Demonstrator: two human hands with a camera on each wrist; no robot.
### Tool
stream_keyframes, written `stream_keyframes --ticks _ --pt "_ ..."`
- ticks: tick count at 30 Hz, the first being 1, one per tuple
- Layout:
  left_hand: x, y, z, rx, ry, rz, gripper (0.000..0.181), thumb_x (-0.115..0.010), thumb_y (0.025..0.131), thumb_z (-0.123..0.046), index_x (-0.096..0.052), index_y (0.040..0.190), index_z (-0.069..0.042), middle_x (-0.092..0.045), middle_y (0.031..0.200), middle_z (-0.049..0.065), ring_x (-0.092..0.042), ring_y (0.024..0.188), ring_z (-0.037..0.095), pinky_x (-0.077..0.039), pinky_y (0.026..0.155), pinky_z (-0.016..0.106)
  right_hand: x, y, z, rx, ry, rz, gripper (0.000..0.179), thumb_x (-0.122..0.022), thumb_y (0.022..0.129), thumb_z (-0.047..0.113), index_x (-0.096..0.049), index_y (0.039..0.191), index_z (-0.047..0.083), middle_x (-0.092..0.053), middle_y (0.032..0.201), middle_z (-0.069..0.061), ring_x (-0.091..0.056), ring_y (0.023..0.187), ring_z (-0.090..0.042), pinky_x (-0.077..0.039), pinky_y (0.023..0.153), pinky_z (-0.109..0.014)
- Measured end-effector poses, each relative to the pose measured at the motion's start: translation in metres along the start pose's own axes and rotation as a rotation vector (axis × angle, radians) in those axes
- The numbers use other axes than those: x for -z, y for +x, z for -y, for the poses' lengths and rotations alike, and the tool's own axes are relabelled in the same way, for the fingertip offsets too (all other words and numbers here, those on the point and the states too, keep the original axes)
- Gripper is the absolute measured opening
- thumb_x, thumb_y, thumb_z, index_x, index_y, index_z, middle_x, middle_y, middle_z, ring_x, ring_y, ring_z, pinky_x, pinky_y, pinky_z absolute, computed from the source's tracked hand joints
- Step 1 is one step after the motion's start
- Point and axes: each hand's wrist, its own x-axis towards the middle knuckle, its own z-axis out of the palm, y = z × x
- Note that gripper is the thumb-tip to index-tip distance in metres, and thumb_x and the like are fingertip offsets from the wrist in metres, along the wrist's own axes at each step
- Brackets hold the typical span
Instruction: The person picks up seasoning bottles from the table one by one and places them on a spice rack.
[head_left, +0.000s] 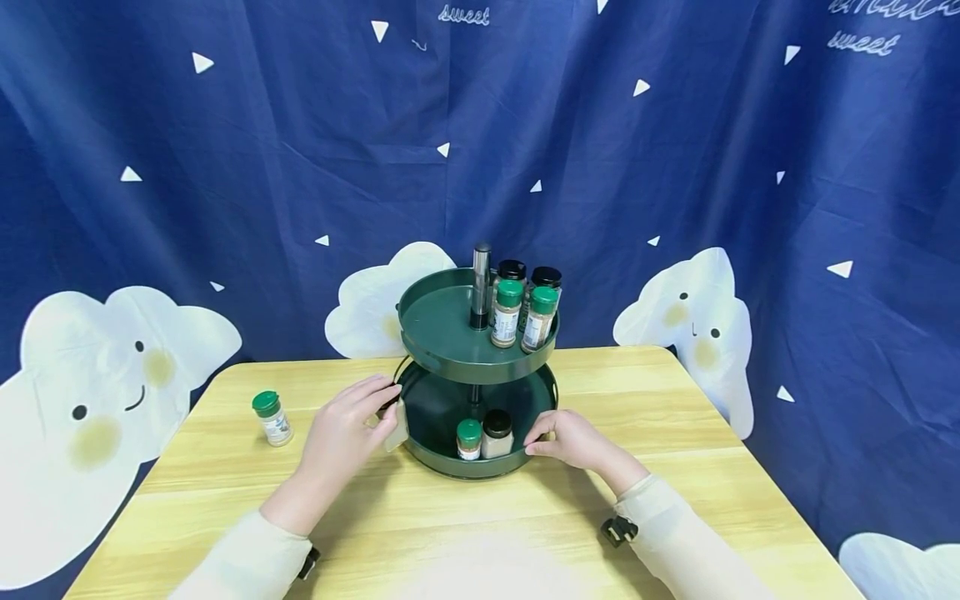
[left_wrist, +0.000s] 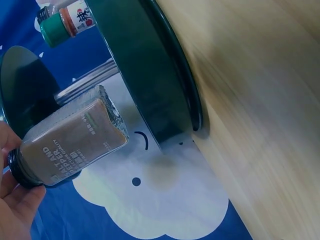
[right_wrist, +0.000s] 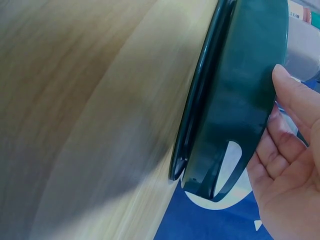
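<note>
My left hand (head_left: pixel 341 425) grips a seasoning jar by its black cap, at the left edge of the lower tier. In the left wrist view the jar (left_wrist: pixel 75 140) is clear, square-sided, full of brownish powder and labelled with pepper, held tilted beside the tier wall. My right hand (head_left: pixel 573 442) pinches the rim of the lower tray (head_left: pixel 442 467) at its front right; the right wrist view shows the thumb at the rim's edge. A green-capped shaker (head_left: pixel 469 439) and a black-capped jar (head_left: pixel 497 435) stand inside that lower tray at the front.
The dark green two-tier rack has an upper tray (head_left: pixel 442 321) around a metal post (head_left: pixel 481 287). Green-capped shakers (head_left: pixel 506 317) and black-capped jars stand at the upper tray's right. Another green-capped shaker (head_left: pixel 273 419) stands on the table's left. A blue curtain (head_left: pixel 360 167) hangs behind.
</note>
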Motion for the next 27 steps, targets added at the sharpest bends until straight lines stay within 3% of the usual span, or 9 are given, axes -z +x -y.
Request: stream_keyframes --ticks 16,27 --pt "-0.017 0.004 -0.009 0.025 -0.034 0.01 0.025 -0.077 0.079 -0.005 -0.079 0.104 -0.004 -0.075 0.109 0.012 -0.071 0.104 0.03 -0.058 0.088 0.045 0.001 -0.001 0.001 -0.012 0.002 0.006 0.004 -0.078 0.088 0.018 -0.08 0.089 0.015 -0.07 0.089 0.006 -0.068 0.088 -0.019 -0.056 0.084 -0.035" --pt "-0.033 0.005 -0.013 0.017 -0.028 -0.026 0.025 -0.078 0.078 -0.004 -0.079 0.103 -0.005 -0.075 0.108 0.011 -0.071 0.103 0.032 -0.058 0.089 0.046 0.001 0.0 0.002 -0.012 -0.009 0.002 0.004 -0.079 0.087 0.018 -0.08 0.089 0.016 -0.07 0.089 0.008 -0.068 0.088 -0.014 -0.056 0.084 -0.033"
